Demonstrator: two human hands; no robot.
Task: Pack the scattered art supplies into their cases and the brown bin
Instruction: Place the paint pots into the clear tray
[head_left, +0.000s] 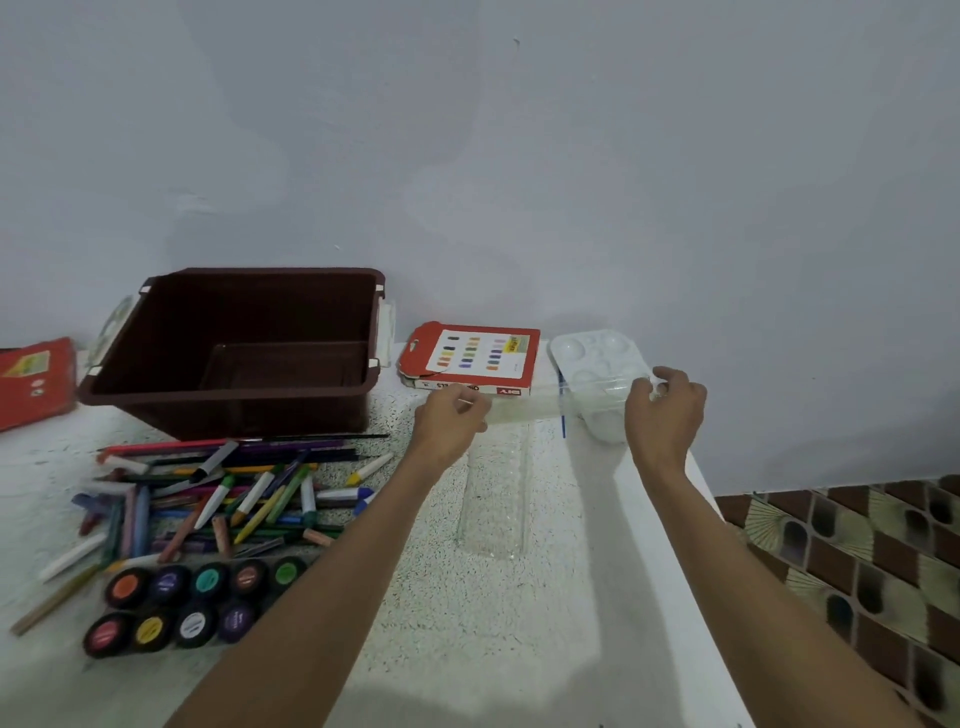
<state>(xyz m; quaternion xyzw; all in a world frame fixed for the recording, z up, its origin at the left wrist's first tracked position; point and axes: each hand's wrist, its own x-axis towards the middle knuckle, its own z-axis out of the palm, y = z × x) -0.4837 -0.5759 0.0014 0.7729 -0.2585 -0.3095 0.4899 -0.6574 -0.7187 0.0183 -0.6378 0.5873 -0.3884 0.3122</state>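
Clear case (524, 404) held at both ends by left grip (451, 418) and right grip (667, 413) | best kept level while opened.

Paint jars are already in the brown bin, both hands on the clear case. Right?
No. The head view shows the brown bin empty; the paint jars sit on the table in front of it. The left hand and right hand do hold the clear case.
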